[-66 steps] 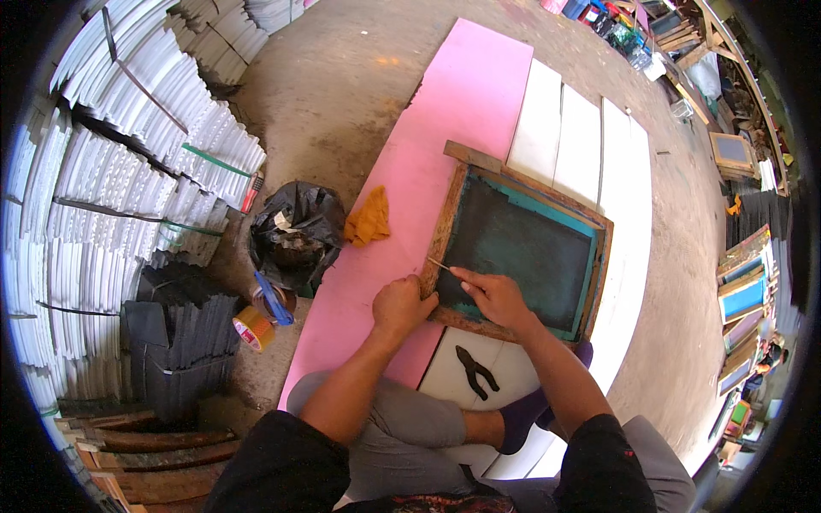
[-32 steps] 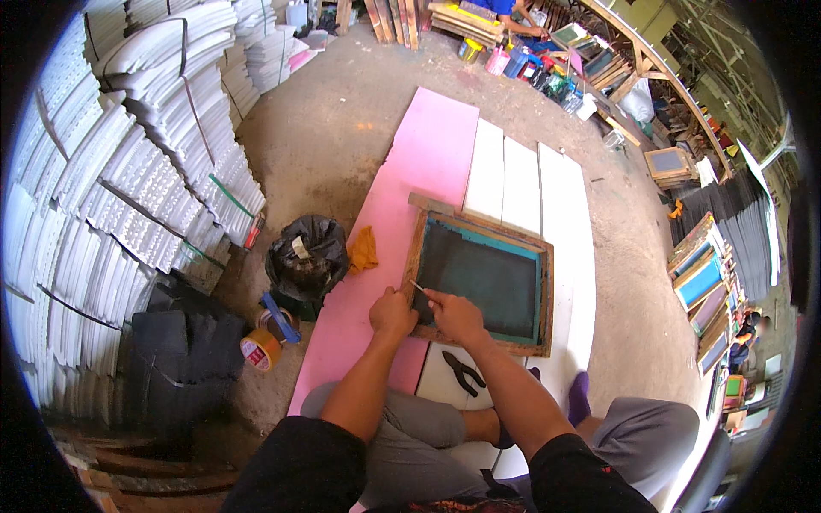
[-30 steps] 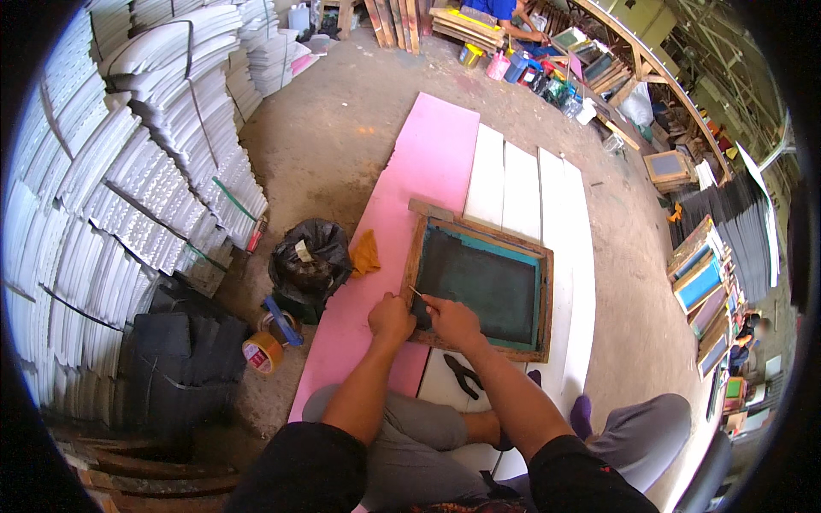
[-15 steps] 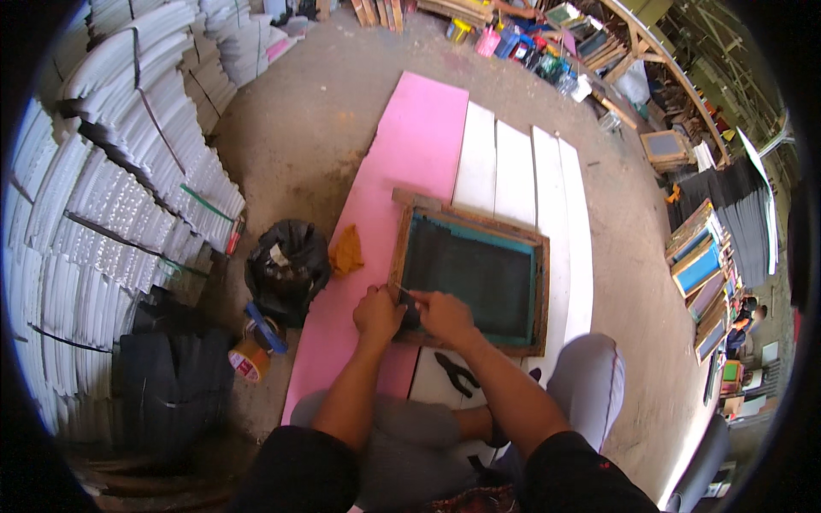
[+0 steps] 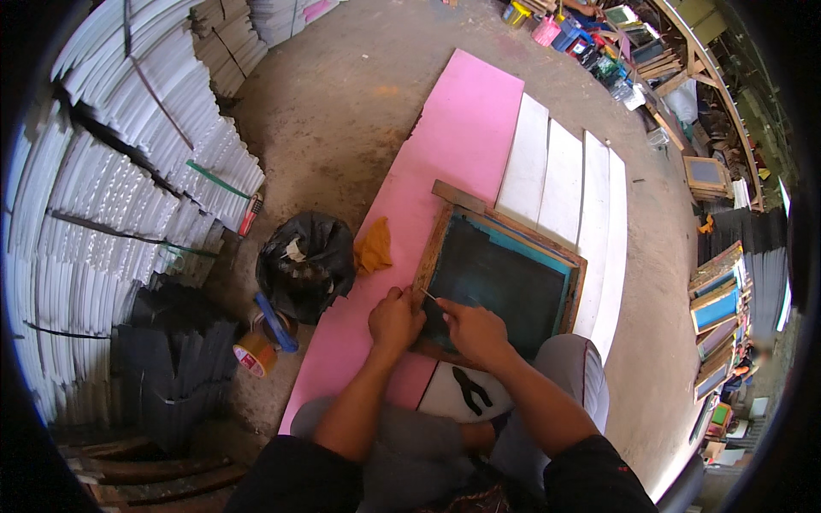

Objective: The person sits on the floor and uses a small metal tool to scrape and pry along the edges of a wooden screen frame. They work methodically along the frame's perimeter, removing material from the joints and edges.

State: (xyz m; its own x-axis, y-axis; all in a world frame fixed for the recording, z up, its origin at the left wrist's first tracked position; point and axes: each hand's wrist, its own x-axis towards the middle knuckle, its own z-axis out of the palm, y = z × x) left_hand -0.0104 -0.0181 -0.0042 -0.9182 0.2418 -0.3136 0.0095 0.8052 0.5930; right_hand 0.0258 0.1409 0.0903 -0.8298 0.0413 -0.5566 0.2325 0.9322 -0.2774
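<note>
A wooden screen-printing frame (image 5: 505, 282) with dark mesh and a blue-green margin lies across pink and white boards, close to my knees. My left hand (image 5: 398, 320) is closed over its left wooden side; the fingertips are hidden. Pinched in my right hand (image 5: 475, 332) is a thin pale stick-like tool (image 5: 428, 294), whose kind I cannot make out. Its tip points at that same wooden side, beside my left thumb. Black-handled pliers (image 5: 472, 392) lie on a white board between my forearms.
An orange cloth (image 5: 373, 246) lies on the pink board (image 5: 462, 120). Left of it stand a black bag (image 5: 306, 263) with scraps and tape rolls (image 5: 255, 352). Stacked white sheets (image 5: 128, 171) rise at the left. Other frames (image 5: 717, 312) lean at the right.
The view has turned, so the boards and frame appear farther right and tilted. My right hand has drawn slightly away from my left, still pinching the thin tool. My left hand stays at the frame's side.
</note>
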